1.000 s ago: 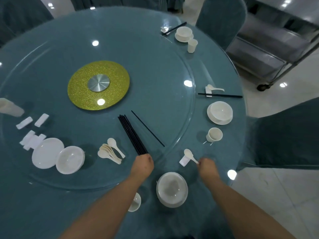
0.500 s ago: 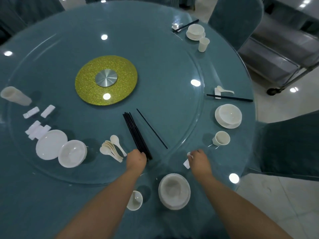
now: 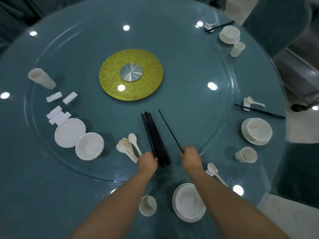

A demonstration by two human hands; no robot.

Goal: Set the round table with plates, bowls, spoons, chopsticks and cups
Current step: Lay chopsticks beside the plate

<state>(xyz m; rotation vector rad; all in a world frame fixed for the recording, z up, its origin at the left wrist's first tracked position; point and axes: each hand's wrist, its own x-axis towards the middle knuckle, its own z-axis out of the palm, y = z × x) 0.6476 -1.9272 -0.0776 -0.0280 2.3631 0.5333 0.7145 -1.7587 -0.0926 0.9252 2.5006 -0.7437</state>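
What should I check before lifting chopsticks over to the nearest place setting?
1. Right hand at the near end of the single chopstick: ok.
2. Left hand at the chopstick bundle: ok; grip cannot tell.
3. Chopstick rest at the near setting, spoon on it: ok.
4. Chopsticks on that rest: not ok, none yet.
5. Plate with bowl and cup in place: ok.

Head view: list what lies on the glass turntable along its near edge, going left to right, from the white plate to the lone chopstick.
White plate → stack of bowls → pile of spoons → left hand → bundle of chopsticks → single chopstick, its near end at the right hand.
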